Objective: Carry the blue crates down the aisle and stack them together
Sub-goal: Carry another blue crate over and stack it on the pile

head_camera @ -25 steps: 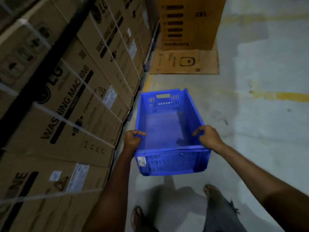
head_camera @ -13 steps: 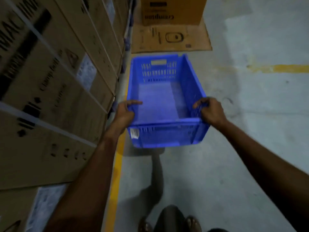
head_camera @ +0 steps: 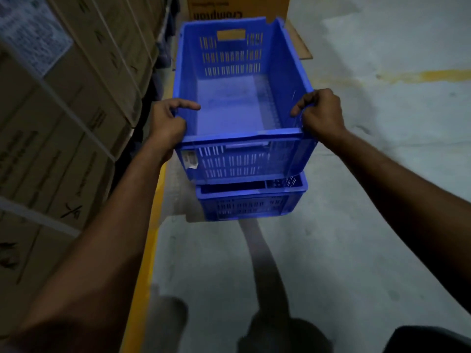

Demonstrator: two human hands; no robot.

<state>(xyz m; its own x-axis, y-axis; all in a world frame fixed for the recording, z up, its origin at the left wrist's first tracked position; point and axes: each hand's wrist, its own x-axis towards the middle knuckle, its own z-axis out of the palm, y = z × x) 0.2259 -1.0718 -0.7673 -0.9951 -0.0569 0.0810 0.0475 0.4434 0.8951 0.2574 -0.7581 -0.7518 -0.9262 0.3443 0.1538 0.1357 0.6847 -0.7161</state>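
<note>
I hold an empty blue crate (head_camera: 242, 154) with slotted walls by the near ends of its two long rims. My left hand (head_camera: 167, 126) grips the left rim and my right hand (head_camera: 322, 114) grips the right rim. A second blue crate (head_camera: 251, 203) stands on the floor right beneath the held one; only its near wall and rim show. Whether the two crates touch is hidden by the upper one.
Stacked cardboard boxes (head_camera: 63, 118) bound with straps wall the left side. A yellow floor line (head_camera: 142, 271) runs along them. A tall brown carton (head_camera: 237, 8) stands behind the crates on flattened cardboard (head_camera: 298, 44). Grey concrete floor (head_camera: 382, 161) lies to the right.
I have walked forward along the boxes with the crate in both hands. A second blue crate has come into view under it. Both grips are unchanged.
</note>
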